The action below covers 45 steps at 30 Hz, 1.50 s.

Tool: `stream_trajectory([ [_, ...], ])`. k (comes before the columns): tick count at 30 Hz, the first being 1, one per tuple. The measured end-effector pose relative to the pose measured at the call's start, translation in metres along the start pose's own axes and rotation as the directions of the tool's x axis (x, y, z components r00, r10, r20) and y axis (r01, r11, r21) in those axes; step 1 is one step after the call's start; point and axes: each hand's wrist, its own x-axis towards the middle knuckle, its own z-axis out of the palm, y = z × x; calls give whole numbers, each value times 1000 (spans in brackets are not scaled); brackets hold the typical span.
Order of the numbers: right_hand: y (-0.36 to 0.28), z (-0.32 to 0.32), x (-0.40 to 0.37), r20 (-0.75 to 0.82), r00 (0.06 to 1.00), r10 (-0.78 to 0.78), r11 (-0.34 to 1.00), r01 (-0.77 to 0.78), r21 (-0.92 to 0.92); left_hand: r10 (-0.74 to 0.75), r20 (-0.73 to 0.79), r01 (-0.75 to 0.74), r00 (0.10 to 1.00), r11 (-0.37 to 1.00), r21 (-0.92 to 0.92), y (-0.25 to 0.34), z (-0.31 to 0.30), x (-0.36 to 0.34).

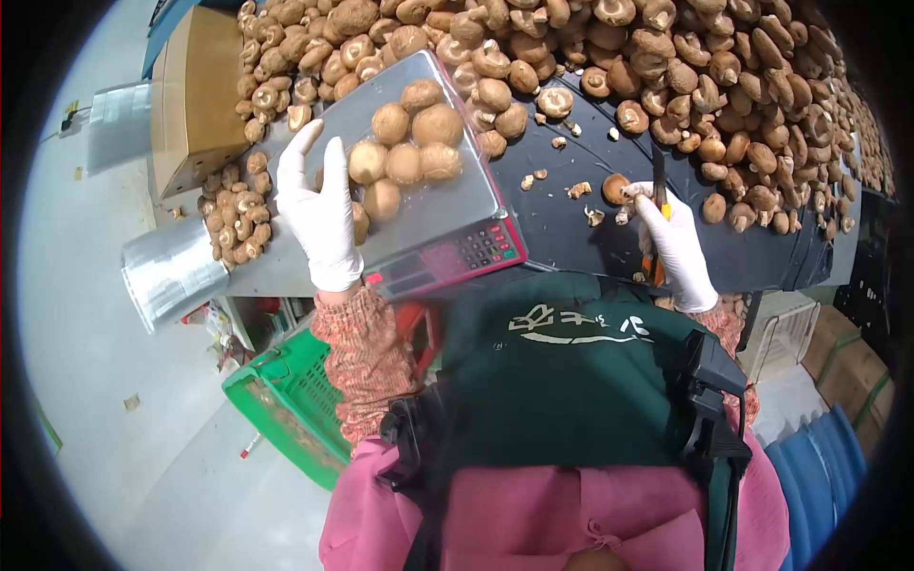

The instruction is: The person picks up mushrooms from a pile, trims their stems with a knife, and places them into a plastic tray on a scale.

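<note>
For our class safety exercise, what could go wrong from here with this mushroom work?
The right hand holds a knife with its blade bare near the fingertips, so a slip might cut the glove. The left hand, over the scale, could disturb a reading. Mushrooms heaped along the scale's edge might roll onto it.

Far to my left is a brown cardboard box (205,100); near left, a green plastic basket (307,381). On my right, I see a white crate (779,331) beside brown cartons (845,366).
</note>
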Motion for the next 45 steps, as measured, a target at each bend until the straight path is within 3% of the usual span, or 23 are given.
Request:
stream_trajectory([
  [2, -3, -1, -2, 23, 1000, -13, 1000, 13, -15, -7, 15, 7, 1000, 999, -45, 0, -8, -6],
  [4, -4, -1, -2, 44, 996, -75, 991, 79, -110, 139, -22, -134, 990, 976, 169, -7, -25, -2],
  [6, 0, 6, -1, 87, 979, -184, 943, 201, -266, -48, -159, 57, 986, 997, 53, -5, -45, -1],
  [7, 9, 6, 3, 137, 969, -205, 887, 243, -392, -37, -231, 32, 972, 999, -28, -4, -55, 0],
  [8, 14, 9, 3, 214, 942, -260, 798, 334, -502, 35, -235, -9, 971, 994, 111, -4, -69, 0],
  [10, 20, 16, 1, 371, 863, -341, 553, 504, -664, -40, -284, 29, 958, 999, -43, -7, -84, -6],
  [12, 28, 21, -1, 449, 863, -230, 341, 504, -794, -92, -290, 89, 953, 996, -21, -9, -91, -15],
  [15, 43, 30, 0, 467, 864, -190, 185, 499, -847, -45, -287, 79, 957, 991, 109, -25, -101, -26],
  [18, 43, 45, 4, 522, 834, -176, 139, 546, -826, -8, -283, 58, 959, 984, 171, -37, -103, -43],
  [20, 37, 54, 7, 574, 799, -181, 100, 596, -797, -97, -260, 137, 961, 981, 140, -26, -98, -52],
  [22, 27, 70, 8, 618, 765, -180, 247, 644, -724, -129, -249, 145, 960, 988, 48, -24, -91, -56],
  [24, 38, 77, 16, 668, 685, -291, 305, 728, -614, -158, -232, 191, 960, 973, 130, -28, -90, -58],
  [26, 59, 85, 23, 618, 621, -483, 255, 774, -579, -118, -195, 145, 974, 981, 129, -33, -95, -61],
  [29, 47, 67, 17, 555, 759, -340, 311, 648, -695, -139, -183, 147, 973, 989, 28, -40, -97, -65],
  [33, 47, 28, 19, 177, 650, -739, 275, 531, -802, -151, -171, 161, 974, 986, 46, -36, -88, -66],
  [34, 39, 22, 16, 100, 709, -698, 348, 458, -818, -155, -167, 164, 974, 986, 41, -34, -82, -65],
  [36, 48, 10, 28, 87, 745, -661, 318, 384, -867, -149, -123, 158, 981, 985, 65, -24, -70, -64],
  [37, 50, 4, 35, 138, 818, -558, 324, 368, -872, -133, -99, 140, 986, 988, 71, -18, -64, -63],
  [40, 54, -1, 40, -36, 913, -406, 753, 312, -579, -12, -82, 21, 997, 994, 110, -8, -52, -62],
  [41, 52, -7, 42, -25, 962, -272, 938, 259, -231, -6, -81, 16, 997, 992, 125, -2, -51, -64],
  [42, 49, -14, 44, 32, 989, -145, 979, 139, 146, 2, -76, 8, 997, 990, 137, 1, -50, -65],
  [44, 61, -29, 47, 192, 976, -98, 715, -65, 696, -13, -79, 23, 997, 992, 128, -2, -51, -68],
  [45, 60, -32, 46, 248, 960, -132, 650, -104, 752, -14, -81, 23, 997, 993, 116, -5, -52, -69],
])
